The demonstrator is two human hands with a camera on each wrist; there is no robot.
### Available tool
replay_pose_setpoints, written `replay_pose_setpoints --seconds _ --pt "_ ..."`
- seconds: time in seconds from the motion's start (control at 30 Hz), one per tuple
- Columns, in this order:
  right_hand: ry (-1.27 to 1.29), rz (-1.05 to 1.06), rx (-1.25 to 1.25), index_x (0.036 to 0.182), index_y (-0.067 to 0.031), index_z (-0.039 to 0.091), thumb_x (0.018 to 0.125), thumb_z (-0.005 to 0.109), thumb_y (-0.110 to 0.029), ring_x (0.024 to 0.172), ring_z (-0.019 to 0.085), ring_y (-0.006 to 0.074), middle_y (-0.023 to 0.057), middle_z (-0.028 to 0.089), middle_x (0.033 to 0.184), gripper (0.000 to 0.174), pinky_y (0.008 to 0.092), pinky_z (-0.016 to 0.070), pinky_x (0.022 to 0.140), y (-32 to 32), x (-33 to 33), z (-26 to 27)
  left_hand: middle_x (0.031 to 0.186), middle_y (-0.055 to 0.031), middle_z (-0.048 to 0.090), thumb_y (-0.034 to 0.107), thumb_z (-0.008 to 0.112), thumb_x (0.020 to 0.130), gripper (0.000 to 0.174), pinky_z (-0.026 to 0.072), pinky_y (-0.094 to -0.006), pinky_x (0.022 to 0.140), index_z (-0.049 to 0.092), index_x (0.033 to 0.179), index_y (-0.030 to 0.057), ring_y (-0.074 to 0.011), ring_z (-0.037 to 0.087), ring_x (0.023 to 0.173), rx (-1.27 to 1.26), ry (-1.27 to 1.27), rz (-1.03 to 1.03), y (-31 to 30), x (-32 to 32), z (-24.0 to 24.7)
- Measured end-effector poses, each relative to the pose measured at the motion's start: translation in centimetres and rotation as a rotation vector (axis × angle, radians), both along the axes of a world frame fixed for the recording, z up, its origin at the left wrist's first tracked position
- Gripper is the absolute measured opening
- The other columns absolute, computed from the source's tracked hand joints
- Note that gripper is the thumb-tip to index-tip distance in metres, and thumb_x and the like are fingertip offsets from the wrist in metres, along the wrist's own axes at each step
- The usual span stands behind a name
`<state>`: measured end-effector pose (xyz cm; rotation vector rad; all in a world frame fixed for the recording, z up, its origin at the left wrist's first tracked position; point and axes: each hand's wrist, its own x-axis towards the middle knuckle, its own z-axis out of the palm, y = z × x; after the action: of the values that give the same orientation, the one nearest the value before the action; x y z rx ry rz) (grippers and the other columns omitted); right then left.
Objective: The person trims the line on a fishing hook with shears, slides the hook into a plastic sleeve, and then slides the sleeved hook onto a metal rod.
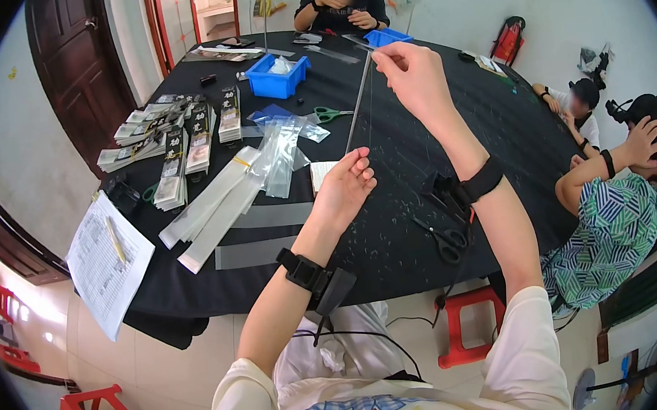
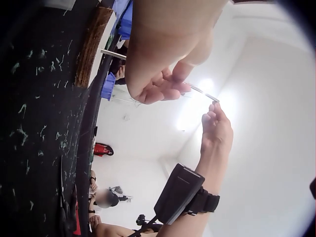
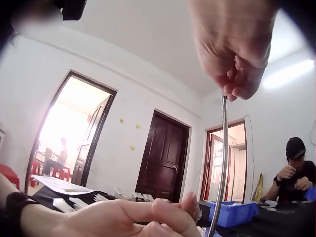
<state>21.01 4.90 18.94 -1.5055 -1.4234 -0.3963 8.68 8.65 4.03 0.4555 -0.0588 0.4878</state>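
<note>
A thin metal rod (image 1: 359,105) slants up from my left hand (image 1: 345,190) to my right hand (image 1: 419,78). My right fingertips pinch its upper end, seen from below in the right wrist view, where the rod (image 3: 223,153) looks slightly bowed. Lower down, the curled fingers of my left hand (image 2: 168,84) grip it. A fine thread (image 1: 371,114) hangs beside the rod between both hands. Past the left hand, the rod's low end comes close to a block with a white top and brown side (image 2: 94,54), partly hidden behind that hand in the head view.
Long clear plastic sleeves (image 1: 216,192), packaged bundles (image 1: 174,164) and a blue bin (image 1: 278,75) lie on the left of the black-clothed table. Black scissors (image 1: 447,241) and scattered scraps lie at the right front. Green-handled scissors (image 1: 328,114) lie further back. Other people sit around the table.
</note>
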Motion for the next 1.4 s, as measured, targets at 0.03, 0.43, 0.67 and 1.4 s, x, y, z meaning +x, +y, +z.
replay_pose_setpoints --seconds 0.03,0.43,0.67,1.4 --pt "0.001 0.000 -0.001 0.086 0.0024 0.065 0.082 0.059 -0.016 0.049 0.053 0.0074 0.0052 0.062 0.063 0.020 0.0215 0.0410 0.047 0.03 -0.06 -0.12 0.070 0.0027 0.046 0.017 0.043 0.093 0.012 0.0369 -0.0242 0.065 0.049 0.093 0.0063 -0.0106 0.045 0.068 -0.001 0.010 0.004 0.00 0.00 -0.04" --pt "0.084 0.009 0.015 0.083 0.0035 0.064 0.080 0.058 -0.011 0.058 0.061 0.0150 0.0115 0.064 0.066 0.016 0.0246 0.0460 0.057 -0.09 -0.34 -0.28 0.075 -0.0017 0.049 0.013 0.043 0.093 0.012 0.0437 -0.0245 0.069 0.049 0.094 0.0022 -0.0122 0.049 0.073 -0.057 0.020 0.044 0.13 0.08 -0.11" --pt "0.086 0.019 -0.053 0.089 0.0032 0.063 0.084 0.054 -0.018 0.050 0.053 0.0076 0.0049 0.063 0.069 0.024 0.0217 0.0425 0.047 -0.30 0.09 -0.20 0.077 -0.0022 0.049 0.013 0.043 0.093 0.013 0.0436 -0.0243 0.070 0.049 0.094 0.0022 -0.0122 0.049 0.073 -0.045 0.023 0.046 0.16 0.23 -0.19" --pt "0.247 0.030 -0.085 0.087 0.0016 0.064 0.081 0.054 -0.014 0.051 0.055 0.0106 0.0083 0.064 0.069 0.019 0.0238 0.0431 0.050 -0.90 0.02 -0.79 0.078 -0.0028 0.049 0.013 0.043 0.093 0.013 0.0435 -0.0248 0.071 0.049 0.095 0.0019 -0.0130 0.049 0.075 -0.053 0.010 0.047 0.38 0.27 -0.33"
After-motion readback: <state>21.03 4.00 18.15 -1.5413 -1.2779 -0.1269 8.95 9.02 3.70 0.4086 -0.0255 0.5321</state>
